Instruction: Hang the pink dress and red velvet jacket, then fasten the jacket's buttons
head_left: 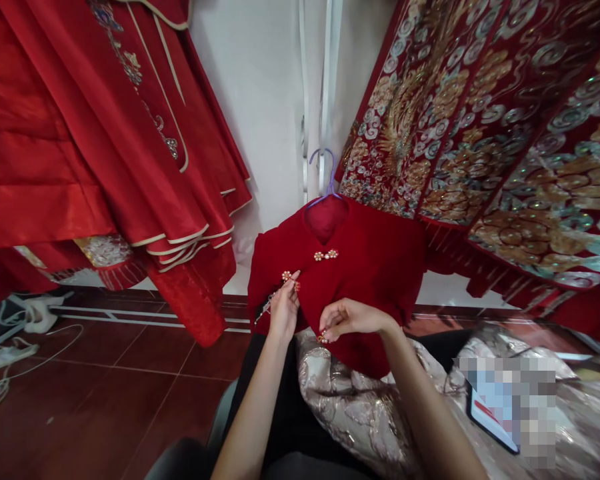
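Observation:
A red jacket [375, 253] on a purple hanger [331, 187] lies upright before me, its lower part over my lap. A flower-shaped pearl clasp [326, 255] joins its front below the neckline. My left hand [284, 310] is closed in a pinch on the jacket's front edge, beside a gold flower ornament [287, 275]. A small red piece shows at its fingertips. Lower and to the right, my right hand [353, 317] pinches a small gold-and-pearl clasp piece [323, 338] near the jacket's front edge. The fingers partly hide it.
Red garments [155, 153] hang at left, and an embroidered red one [480, 133] hangs at right. Shiny patterned fabric [350, 407] covers part of my lap, with a phone [493, 410] on it. White cables [10, 363] lie on the tiled floor [105, 400].

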`<state>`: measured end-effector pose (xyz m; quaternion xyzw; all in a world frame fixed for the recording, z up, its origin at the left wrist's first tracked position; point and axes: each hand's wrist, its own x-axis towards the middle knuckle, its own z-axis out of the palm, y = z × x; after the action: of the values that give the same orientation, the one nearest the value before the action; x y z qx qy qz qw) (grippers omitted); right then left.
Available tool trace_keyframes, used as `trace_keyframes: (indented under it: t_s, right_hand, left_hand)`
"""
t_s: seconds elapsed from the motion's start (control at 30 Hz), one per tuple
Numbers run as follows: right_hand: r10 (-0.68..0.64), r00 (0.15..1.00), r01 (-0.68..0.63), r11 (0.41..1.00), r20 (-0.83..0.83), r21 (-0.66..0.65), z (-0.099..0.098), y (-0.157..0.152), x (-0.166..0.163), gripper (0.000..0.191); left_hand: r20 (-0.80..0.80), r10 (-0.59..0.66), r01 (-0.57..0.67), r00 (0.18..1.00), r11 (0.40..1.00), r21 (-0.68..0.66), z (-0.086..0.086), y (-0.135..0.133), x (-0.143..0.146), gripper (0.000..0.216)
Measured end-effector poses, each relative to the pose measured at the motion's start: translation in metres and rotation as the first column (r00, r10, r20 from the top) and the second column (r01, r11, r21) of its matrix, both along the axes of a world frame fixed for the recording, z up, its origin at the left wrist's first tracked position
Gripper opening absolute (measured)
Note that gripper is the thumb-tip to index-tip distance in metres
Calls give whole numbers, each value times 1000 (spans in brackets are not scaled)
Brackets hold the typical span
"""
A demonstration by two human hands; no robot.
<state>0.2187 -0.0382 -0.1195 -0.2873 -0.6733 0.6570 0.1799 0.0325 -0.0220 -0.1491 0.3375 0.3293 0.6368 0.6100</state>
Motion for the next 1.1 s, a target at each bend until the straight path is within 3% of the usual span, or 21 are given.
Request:
trace_keyframes:
  t_s: [0.13, 0.3, 0.57, 0.8, 0.97, 1.1]
  right_hand:
    - [-14, 1000, 14, 1000, -5, 14, -1, 1, -2, 37]
    - [-91, 994, 92, 996, -63, 18, -5, 4, -7, 35]
    - [-99, 994, 99, 995, -50, 6, -4, 4, -2, 37]
    - [-105, 993, 103, 994, -60, -40, -3, 4, -3, 37]
    - [-107, 991, 103, 993, -78, -60, -3, 5, -7, 35]
    - [-109, 992, 105, 992, -65, -65, -4, 5, -7, 36]
  left_hand:
    - [-2, 38, -38, 999, 998, -40, -2, 8, 5, 44]
    - [71, 37, -22, 997, 979, -202, 12, 24, 14, 36]
    - [67, -105, 118, 992, 968, -221, 15, 15, 8, 22]
    - [121, 113, -69, 986, 945, -319, 15, 5, 6, 14]
    - [49, 130, -111, 990, 952, -284, 15, 6, 4, 17]
    - [104, 183, -145, 978, 944, -296, 18, 6, 7, 14]
